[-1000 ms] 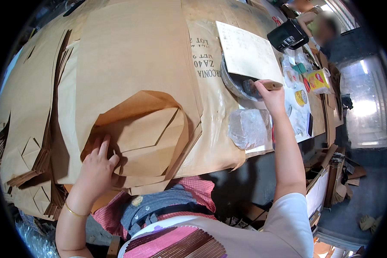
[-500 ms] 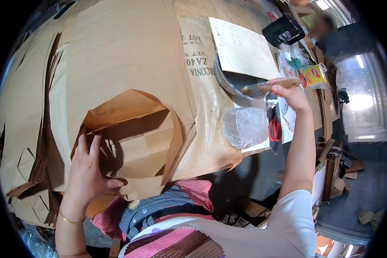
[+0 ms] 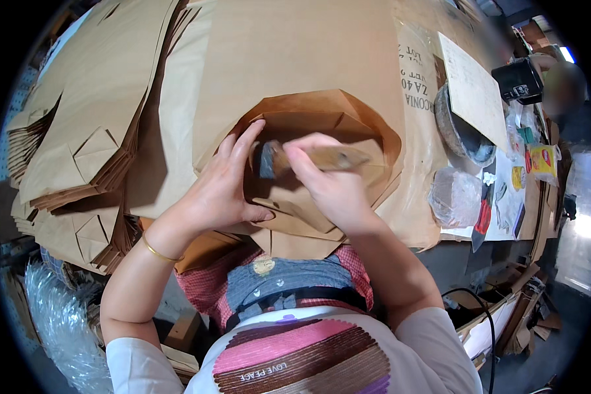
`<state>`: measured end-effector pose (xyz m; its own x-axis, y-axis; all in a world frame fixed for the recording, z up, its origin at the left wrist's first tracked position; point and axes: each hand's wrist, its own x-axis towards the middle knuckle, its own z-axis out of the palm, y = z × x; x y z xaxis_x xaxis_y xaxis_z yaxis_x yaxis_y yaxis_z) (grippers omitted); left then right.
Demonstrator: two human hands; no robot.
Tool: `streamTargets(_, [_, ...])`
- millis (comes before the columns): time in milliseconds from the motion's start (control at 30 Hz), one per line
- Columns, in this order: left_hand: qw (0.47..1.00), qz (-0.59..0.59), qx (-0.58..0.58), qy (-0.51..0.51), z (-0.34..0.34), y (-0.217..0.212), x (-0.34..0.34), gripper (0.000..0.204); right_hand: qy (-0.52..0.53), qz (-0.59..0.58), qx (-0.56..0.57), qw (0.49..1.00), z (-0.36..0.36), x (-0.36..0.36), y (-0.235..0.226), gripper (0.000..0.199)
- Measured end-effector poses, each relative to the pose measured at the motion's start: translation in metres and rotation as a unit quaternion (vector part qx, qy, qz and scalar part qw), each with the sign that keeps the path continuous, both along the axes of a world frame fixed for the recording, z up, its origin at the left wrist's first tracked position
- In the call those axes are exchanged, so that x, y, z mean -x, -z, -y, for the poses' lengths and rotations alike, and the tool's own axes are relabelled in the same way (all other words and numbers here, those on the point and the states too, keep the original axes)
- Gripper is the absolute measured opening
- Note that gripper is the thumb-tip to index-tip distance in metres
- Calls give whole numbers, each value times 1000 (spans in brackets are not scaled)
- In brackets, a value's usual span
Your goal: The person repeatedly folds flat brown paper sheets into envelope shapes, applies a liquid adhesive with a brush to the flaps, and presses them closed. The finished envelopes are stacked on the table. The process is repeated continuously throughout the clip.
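Brushing paste: right hand (image 3: 328,187) clamped on glue brush (image 3: 308,157), left hand (image 3: 220,190) (fingers spread) pinning the folded paper bag bottom (image 3: 348,118); gluing underway, flaps apparently unsealed.

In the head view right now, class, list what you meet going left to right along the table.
Stack of folded brown paper bags → left hand → brush held by the right hand → round bowl → black cup.
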<state>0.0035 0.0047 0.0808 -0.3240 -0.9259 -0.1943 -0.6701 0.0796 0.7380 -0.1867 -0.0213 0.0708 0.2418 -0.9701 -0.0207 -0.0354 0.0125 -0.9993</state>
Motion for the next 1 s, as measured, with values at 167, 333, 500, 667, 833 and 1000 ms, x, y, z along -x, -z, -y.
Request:
streamTargets(167, [1000, 11, -10, -15, 0, 4, 2, 120, -66, -18, -50, 996, 5, -7, 27, 9])
streamTargets(333, [999, 41, -15, -8, 0, 0, 4, 116, 48, -155, 91, 983, -7, 50, -16, 3])
streamTargets(500, [995, 76, 61, -9, -3, 9, 5, 107, -6, -328, 81, 941, 6, 93, -18, 8])
streamTargets(667, [986, 110, 126, 19, 0, 16, -4, 76, 16, -243, -5, 970, -3, 111, -38, 8])
streamTargets(833, [962, 220, 113, 117, -3, 16, -13, 52, -207, -230, 270, 912, 18, 89, -59, 14])
streamTargets(1000, [958, 229, 101, 138, -2, 10, -12, 53, -306, -201, 318, 875, 33, 39, -16, 22])
